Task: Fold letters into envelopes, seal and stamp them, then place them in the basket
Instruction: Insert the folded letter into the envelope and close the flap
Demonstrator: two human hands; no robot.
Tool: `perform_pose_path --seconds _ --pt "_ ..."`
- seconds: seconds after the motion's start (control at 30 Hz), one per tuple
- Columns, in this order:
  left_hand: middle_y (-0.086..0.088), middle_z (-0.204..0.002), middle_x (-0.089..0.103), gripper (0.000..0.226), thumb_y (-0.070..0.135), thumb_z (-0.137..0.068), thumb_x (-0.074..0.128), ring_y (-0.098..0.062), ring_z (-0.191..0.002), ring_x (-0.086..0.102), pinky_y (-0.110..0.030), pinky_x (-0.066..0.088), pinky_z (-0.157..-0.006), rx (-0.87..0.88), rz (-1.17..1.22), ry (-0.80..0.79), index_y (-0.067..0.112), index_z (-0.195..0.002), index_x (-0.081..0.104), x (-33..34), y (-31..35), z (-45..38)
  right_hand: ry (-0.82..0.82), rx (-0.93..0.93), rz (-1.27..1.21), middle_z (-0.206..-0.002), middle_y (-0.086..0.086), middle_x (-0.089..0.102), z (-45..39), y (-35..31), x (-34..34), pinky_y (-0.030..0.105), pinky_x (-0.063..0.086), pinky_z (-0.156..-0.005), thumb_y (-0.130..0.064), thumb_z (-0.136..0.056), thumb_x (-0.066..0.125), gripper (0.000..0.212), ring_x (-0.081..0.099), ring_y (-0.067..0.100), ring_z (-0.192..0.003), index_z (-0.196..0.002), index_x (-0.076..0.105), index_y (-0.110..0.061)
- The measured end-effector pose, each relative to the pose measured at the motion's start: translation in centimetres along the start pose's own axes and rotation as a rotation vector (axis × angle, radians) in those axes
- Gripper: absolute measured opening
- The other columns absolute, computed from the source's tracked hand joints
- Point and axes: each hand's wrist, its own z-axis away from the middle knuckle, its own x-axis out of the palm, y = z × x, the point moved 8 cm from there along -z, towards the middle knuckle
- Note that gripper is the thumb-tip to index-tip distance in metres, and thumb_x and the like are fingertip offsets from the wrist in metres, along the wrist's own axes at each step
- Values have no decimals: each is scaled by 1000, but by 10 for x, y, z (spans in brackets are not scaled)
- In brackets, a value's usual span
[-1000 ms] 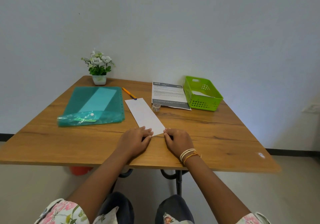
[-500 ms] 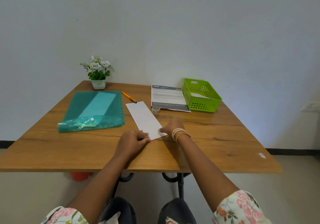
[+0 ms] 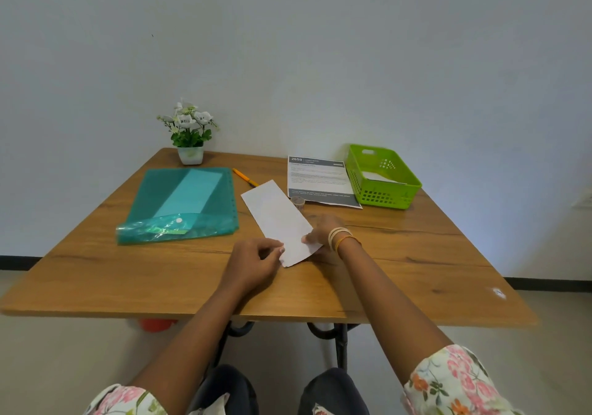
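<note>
A long folded white letter (image 3: 277, 217) lies slanted on the wooden table (image 3: 400, 254). My left hand (image 3: 256, 262) pinches its near left corner with curled fingers. My right hand (image 3: 322, 228) holds the near right edge, thumb on top of the paper. A green plastic basket (image 3: 382, 179) stands at the far right with a white envelope (image 3: 379, 177) inside. A small roll of tape (image 3: 298, 202) sits just beyond the letter.
A printed sheet (image 3: 320, 180) lies left of the basket. A teal plastic folder (image 3: 182, 204) covers the table's left part. An orange pen (image 3: 245, 177) and a potted white flower (image 3: 190, 135) are at the back. The wall is close behind.
My right hand moved from the near edge up along the letter's right side and now holds it. The letter's near end has lifted slightly. My left hand shifted to pinch the corner.
</note>
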Motion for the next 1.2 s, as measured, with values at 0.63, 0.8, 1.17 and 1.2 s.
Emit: perform_pose_path --seconds 0.63,0.8,1.17,1.2 --pt "-4 -126 58 52 38 -101 42 -19 -117 52 -32 40 -90 -98 119 68 20 -149 32 -10 -10 4 506 -402 61 -104 7 74 63 103 -68 34 52 -90 -6 -87 60 23 68 25 -98 -94 77 -19" --pt "-1 -121 62 33 34 -100 45 -20 -113 54 -34 44 -90 -36 -93 40 17 -121 63 -4 -9 1 430 -277 -21 -119 4 68 62 133 -55 30 44 -102 -3 -82 56 32 60 19 -116 -102 75 -19" --pt "4 -116 65 25 27 -94 50 -16 -110 51 -35 42 -91 -54 -294 54 22 -110 70 15 5 -21 433 -266 -39 -104 3 72 53 58 -26 29 50 -88 -15 -85 54 22 63 20 -101 -92 75 -18" --pt "3 -117 65 26 27 -94 51 -17 -111 51 -36 43 -92 -61 -304 56 22 -111 70 18 6 -24 399 -287 -31 -106 3 71 51 47 -17 30 50 -89 -15 -85 54 22 62 20 -102 -93 74 -19"
